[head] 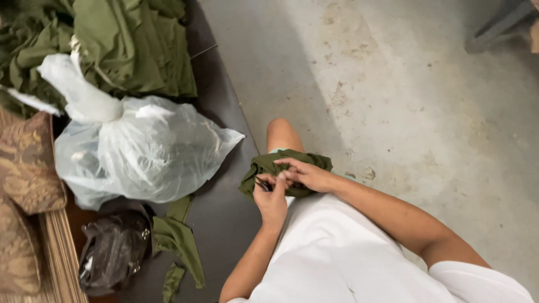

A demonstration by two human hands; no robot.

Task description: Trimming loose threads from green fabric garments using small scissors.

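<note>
A piece of olive-green cloth [264, 165] lies bunched over my knee, just below the middle of the view. My right hand [306, 174] rests on top of it, fingers curled into the fabric. Beside it, my left hand [271, 199] pinches a small dark tool [263, 184], perhaps small scissors, against the cloth's near edge. Both hands touch each other over the cloth. I wear a white garment [331, 252].
A tied translucent white plastic bag [140, 148] lies on a dark mat [224, 224] at left. Behind it is a heap of green fabric [129, 45]. A dark plastic bag [112, 249] and green cloth strips [179, 241] lie lower left. Bare concrete floor [421, 101] spreads right.
</note>
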